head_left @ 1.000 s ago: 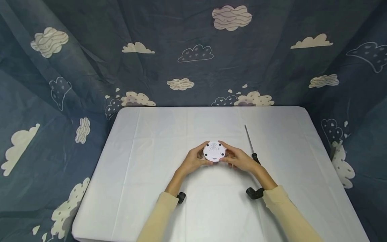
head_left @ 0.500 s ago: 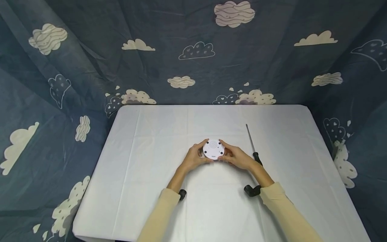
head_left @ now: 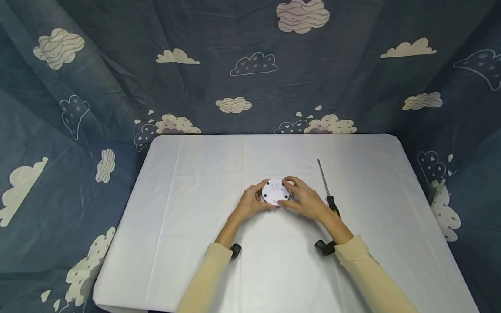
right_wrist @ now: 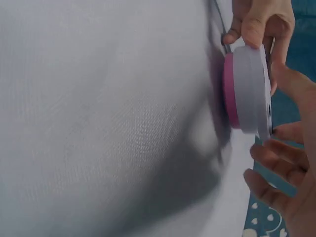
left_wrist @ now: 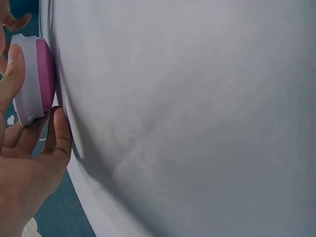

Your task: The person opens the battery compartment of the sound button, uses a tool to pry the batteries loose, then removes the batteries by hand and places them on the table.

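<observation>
L hand (head_left: 249, 202) grips rnd wht unit (head_left: 275, 194), best held steady; R hand (head_left: 308, 201) at right edge, grip unclear.

Screwdriver handle (head_left: 332, 203) partly hidden by right forearm (head_left: 339, 229). Print (head_left: 275, 201) on white device (head_left: 274, 192) too small to be read. Left hand (left_wrist: 34, 168) cut by left wrist view's edge, right hand (right_wrist: 309, 143) by right's.

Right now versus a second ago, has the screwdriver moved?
No, the screwdriver shows no shift against the table's back edge in the head view.
</observation>
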The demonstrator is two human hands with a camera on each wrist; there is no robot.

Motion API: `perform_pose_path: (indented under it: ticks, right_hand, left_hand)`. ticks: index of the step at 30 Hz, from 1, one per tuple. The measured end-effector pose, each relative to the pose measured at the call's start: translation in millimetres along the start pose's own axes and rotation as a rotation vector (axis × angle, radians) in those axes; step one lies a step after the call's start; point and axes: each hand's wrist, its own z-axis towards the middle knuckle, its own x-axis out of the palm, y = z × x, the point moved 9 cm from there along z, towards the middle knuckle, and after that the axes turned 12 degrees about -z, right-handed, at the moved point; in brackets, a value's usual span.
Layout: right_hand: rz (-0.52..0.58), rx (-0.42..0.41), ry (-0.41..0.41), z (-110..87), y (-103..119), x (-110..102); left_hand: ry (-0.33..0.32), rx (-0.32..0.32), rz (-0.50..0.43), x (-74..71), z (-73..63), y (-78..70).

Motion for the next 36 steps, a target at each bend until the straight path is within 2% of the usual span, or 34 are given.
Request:
perform_pose_path:
  ticks: [6, 12, 22, 29, 34, 36]
  right_hand:
    - [-0.159, -0.053, -0.074, 3.6, 11, -7]
    - [-0.240, -0.078, -0.108, 6.0, 18, -12]
    - [-0.368, -0.152, -0.179, 0.6, 35, -6]
    - [-0.620, -0.159, -0.130, -6.3, 55, 8]
    - [-0.811, -0.174, -0.153, -10.4, 63, 15]
    - [-0.834, -0.179, -0.183, -11.8, 64, 14]
  left_hand:
    - [0.017, 0.000, 0.015, 2.0, 1.6, -1.2]
    - [0.022, -0.012, 0.037, 3.3, 2.7, -1.9]
    - [0.029, -0.004, 0.000, 1.9, 3.8, -1.2]
    - [0.061, 0.011, -0.015, 3.2, 6.7, -7.0]
    - [0.066, -0.014, -0.042, 4.1, 8.3, -6.4]
    - [0.065, -0.021, -0.046, 3.7, 9.4, -6.9]
